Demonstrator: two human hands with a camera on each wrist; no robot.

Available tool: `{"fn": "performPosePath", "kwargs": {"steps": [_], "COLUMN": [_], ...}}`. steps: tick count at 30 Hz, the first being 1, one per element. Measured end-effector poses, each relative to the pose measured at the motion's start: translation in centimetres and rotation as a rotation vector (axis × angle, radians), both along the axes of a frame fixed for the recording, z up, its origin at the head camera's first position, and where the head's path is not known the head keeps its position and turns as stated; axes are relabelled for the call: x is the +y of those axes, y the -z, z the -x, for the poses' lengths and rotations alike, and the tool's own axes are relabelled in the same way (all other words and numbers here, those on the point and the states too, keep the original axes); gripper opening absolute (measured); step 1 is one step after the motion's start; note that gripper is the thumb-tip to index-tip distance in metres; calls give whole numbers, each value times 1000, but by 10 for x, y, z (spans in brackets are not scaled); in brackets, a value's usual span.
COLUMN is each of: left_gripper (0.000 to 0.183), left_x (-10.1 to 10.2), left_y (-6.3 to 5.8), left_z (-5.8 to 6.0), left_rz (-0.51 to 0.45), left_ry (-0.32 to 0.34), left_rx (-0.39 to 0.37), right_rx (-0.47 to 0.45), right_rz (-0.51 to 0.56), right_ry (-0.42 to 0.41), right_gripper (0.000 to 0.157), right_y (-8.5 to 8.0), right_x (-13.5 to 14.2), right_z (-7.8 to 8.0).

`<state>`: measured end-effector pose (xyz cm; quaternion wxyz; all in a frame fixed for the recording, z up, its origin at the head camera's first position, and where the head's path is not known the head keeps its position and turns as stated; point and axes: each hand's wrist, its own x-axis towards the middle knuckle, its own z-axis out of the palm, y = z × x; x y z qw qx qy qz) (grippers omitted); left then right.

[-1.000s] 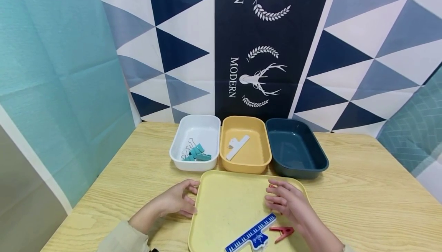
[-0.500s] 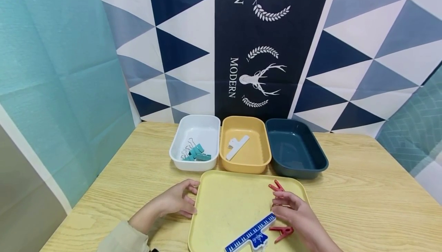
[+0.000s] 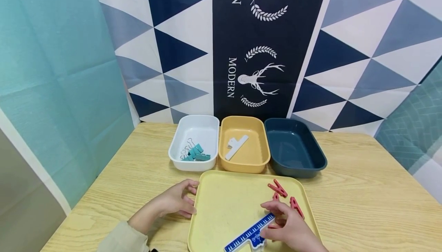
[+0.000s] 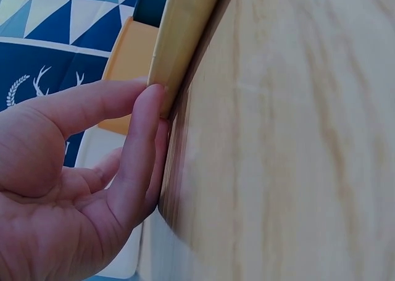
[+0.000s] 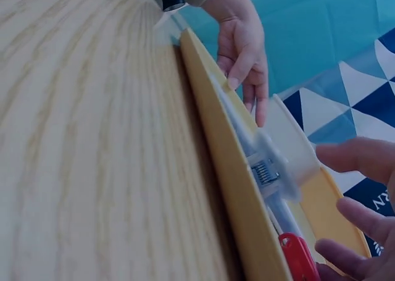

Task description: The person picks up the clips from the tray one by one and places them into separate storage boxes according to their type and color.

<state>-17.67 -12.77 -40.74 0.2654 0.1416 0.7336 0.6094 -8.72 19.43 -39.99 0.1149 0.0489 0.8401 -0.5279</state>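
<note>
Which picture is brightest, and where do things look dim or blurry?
Head view: brightest, with the stripes on the blue clip readable; left wrist view: dimmer, the wood grain of the table looking soft; right wrist view: also dim, with a dark shadow along the yellow tray and the clip at its edge looking smeared.

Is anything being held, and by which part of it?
Nothing: the left hand only touches the tray at its left edge; the right hand, fingers apart, grips nothing.
</note>
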Motion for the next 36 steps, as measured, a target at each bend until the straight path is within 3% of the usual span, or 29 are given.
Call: {"fn": "performPosePath", "kwargs": {"steps": [7,14,19,27,36], "left_gripper": [77,77,77,77,77], "left_x": [-1,-1,-1,-1,-1], "left_y": [1,1,2,3,2], "left_z": [0,1,0,1,1], "left_rz": [5,4,2,1,-3], "left_ry": [7,9,7,12,15], "left_rx": [6,8,9,10,6], "right_rx": [1,106,115,119,93], "right_rz": [-67,-231,-285,-314,-336], "right_ry": [-176,-307,-311,-298,-224], "right_gripper": [69,58,50,50,49], "right_y": [4,9,10,8,3], "right_x": [0,-5,-6,-10,-13], "right_z": [-3,-1,-2,0,2]}}
